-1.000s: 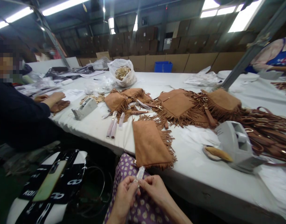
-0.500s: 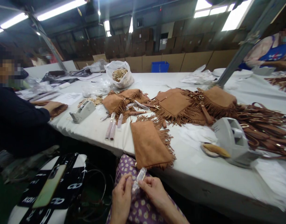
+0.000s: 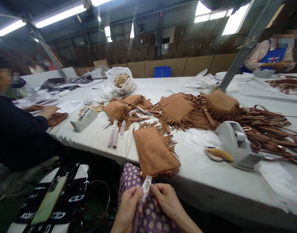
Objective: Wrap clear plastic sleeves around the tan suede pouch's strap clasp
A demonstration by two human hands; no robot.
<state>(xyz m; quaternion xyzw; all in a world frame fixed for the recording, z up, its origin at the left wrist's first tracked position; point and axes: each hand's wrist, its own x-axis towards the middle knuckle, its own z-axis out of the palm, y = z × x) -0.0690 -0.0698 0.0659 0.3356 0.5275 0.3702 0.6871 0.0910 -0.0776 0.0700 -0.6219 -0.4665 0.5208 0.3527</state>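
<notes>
Straightened since half a second ago, a plastic-wrapped strip (image 3: pixel 146 185) sits pinched in the left hand (image 3: pixel 129 203); right hand (image 3: pixel 167 196) alongside, fingers narrow, grip unclear. Apparent wrap-adjusting next calls for steady holding.

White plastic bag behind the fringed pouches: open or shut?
Open. The white plastic bag has its mouth spread, with tan pieces showing inside.

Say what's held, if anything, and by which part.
The left hand pinches a plastic-wrapped strip just below its clear upper end; whether the right hand grips it too can't be told.
</notes>
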